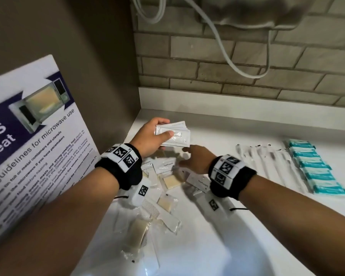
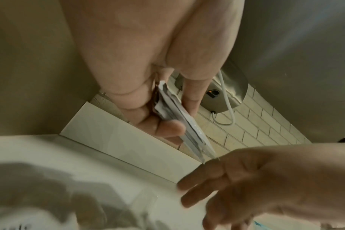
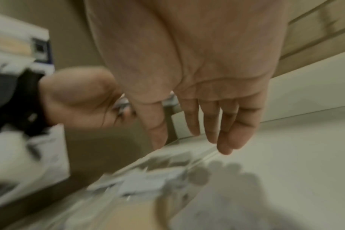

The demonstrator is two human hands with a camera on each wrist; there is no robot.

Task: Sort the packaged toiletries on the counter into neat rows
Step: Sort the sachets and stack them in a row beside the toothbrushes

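Nearest the camera in the head view, a loose heap of clear packets lies on the white counter (image 1: 217,246): a wrapped soap bar (image 1: 136,234), a packaged comb (image 1: 157,212), two small sachets with pale square pads (image 1: 170,181), and white toothpaste packets (image 1: 198,183) with printed labels. Both forearms cross above this heap, each with a black wristband carrying square markers.

The right hand (image 1: 197,159) hovers just past the heap, palm down; the right wrist view shows its fingers (image 3: 232,124) straight, slightly spread and holding nothing, which the head view hides behind the back of the hand. That wrist view blurs the heap below.

Farther on, the left hand (image 1: 149,137) is lifted off the counter, pinching a stack of flat white sachets (image 1: 177,134) between thumb on top and fingers beneath. The left wrist view shows this stack (image 2: 179,118) edge-on as several thin layers, which the head view only hints at.

To the right, well apart, lie a row of clear-wrapped white toothbrushes (image 1: 267,164) and beside it a row of teal packets (image 1: 317,172). A microwave-use poster (image 1: 28,136) leans at left; brick tile (image 1: 247,62) backs the counter. Only the left wrist view reveals a metal wall unit (image 2: 217,91) with its white cord
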